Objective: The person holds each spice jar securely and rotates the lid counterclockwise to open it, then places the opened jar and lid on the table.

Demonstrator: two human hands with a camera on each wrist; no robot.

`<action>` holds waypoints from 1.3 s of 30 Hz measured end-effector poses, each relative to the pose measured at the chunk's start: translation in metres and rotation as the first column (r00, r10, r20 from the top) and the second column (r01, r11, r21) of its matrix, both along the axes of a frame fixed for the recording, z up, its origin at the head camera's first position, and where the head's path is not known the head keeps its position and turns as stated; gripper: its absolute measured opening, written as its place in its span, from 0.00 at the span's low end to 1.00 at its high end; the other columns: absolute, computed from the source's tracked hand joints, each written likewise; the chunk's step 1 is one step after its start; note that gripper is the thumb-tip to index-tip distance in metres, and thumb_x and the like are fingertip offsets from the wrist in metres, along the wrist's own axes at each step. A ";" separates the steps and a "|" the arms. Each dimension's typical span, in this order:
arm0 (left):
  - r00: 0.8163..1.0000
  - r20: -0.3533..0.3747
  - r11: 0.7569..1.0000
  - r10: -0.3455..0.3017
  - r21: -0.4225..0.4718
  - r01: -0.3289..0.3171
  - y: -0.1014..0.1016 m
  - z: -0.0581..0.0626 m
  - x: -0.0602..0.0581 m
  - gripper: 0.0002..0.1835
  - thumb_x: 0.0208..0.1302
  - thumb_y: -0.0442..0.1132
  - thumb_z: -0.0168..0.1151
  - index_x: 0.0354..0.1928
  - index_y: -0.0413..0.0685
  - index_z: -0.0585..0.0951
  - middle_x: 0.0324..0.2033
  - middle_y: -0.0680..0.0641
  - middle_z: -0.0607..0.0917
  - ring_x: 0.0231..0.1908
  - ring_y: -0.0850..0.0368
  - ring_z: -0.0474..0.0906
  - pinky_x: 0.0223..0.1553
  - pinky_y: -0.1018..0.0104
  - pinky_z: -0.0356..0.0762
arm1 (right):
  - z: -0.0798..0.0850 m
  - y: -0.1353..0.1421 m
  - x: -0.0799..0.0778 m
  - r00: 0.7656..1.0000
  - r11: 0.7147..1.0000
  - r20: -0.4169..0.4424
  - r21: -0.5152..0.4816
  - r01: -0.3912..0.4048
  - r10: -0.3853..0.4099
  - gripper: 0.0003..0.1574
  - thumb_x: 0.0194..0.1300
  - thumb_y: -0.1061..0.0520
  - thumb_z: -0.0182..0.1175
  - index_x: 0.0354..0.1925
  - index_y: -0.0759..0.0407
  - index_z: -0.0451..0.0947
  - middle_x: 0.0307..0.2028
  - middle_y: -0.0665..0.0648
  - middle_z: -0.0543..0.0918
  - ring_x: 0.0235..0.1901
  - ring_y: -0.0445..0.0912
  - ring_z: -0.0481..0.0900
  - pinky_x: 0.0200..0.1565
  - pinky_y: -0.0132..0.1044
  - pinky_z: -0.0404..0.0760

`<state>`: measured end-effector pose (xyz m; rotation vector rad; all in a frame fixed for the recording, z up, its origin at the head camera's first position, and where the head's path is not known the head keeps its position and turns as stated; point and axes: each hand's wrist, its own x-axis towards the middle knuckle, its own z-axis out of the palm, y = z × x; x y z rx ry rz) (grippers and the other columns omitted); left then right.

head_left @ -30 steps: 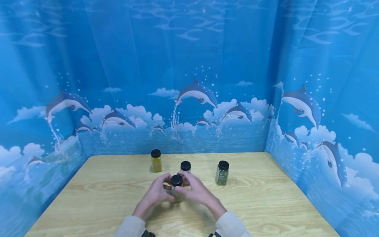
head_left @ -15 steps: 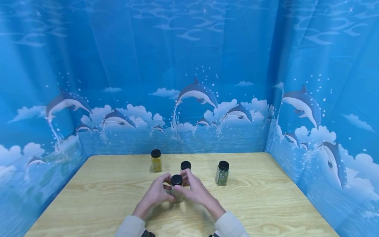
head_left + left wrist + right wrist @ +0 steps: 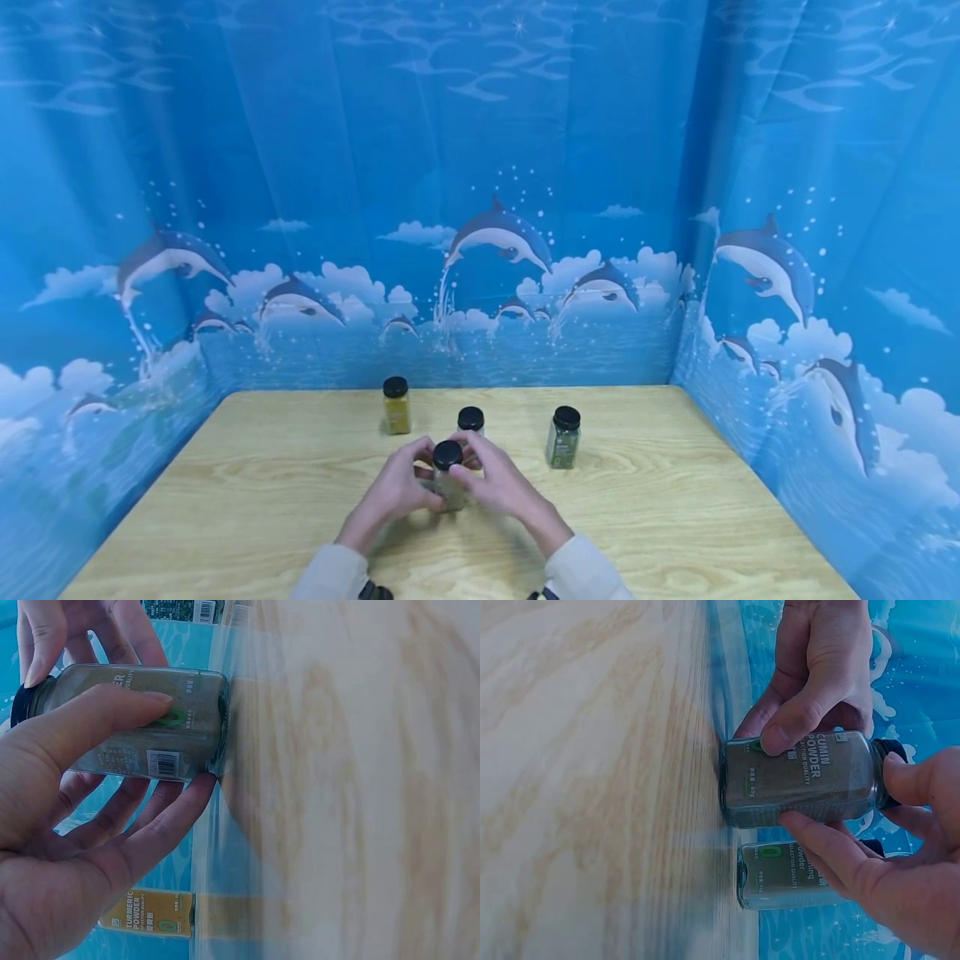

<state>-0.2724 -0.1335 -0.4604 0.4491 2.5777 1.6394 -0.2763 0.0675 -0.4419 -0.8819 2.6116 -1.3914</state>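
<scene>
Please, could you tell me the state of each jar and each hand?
Cumin jar: upright, closed
Turmeric jar: upright, closed
Green jar: upright, closed
Partly hidden jar: upright, closed
Left hand: gripping cumin jar
Right hand: holding cumin jar near its top

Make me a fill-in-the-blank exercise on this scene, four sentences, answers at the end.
1. The left hand and right hand hold a jar labelled ____ powder.
2. The colour of its lid is ____.
3. The yellow jar is labelled ____ powder.
4. Counting the held one, the head view shows ____ jars.

Missing words: cumin; black; turmeric; four.
</scene>
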 end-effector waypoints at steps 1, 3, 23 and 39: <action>1.000 -0.002 1.000 -0.002 -0.001 0.002 0.000 0.000 0.000 0.30 0.34 0.21 0.80 0.44 0.43 0.78 0.49 0.39 0.84 0.47 0.44 0.87 0.50 0.55 0.91 | 0.000 0.000 0.000 1.000 1.000 -0.005 0.006 -0.001 0.001 0.25 0.75 0.56 0.59 0.67 0.55 0.70 0.52 0.60 0.83 0.52 0.52 0.83 0.57 0.46 0.84; 1.000 -0.006 1.000 -0.003 0.002 0.003 0.000 0.000 -0.001 0.30 0.34 0.21 0.80 0.44 0.43 0.78 0.49 0.39 0.84 0.47 0.44 0.87 0.50 0.55 0.91 | 0.000 0.001 -0.001 1.000 1.000 -0.008 0.015 0.000 0.000 0.25 0.75 0.57 0.58 0.68 0.55 0.70 0.53 0.60 0.83 0.52 0.51 0.83 0.57 0.45 0.84; 1.000 -0.020 1.000 0.004 -0.015 -0.004 -0.001 0.000 -0.001 0.29 0.34 0.22 0.80 0.42 0.44 0.78 0.47 0.41 0.84 0.46 0.47 0.86 0.50 0.57 0.90 | 0.000 -0.005 0.004 0.996 0.997 0.055 -0.040 0.069 -0.067 0.29 0.72 0.48 0.64 0.65 0.54 0.69 0.53 0.60 0.84 0.53 0.56 0.84 0.60 0.56 0.84; 1.000 -0.012 1.000 -0.007 0.001 0.007 -0.001 -0.001 -0.001 0.30 0.34 0.21 0.80 0.43 0.43 0.78 0.48 0.40 0.84 0.47 0.45 0.87 0.50 0.56 0.91 | 0.002 -0.001 0.000 0.999 1.000 -0.043 0.030 -0.005 0.007 0.24 0.76 0.57 0.57 0.67 0.53 0.73 0.52 0.56 0.83 0.52 0.50 0.83 0.57 0.42 0.84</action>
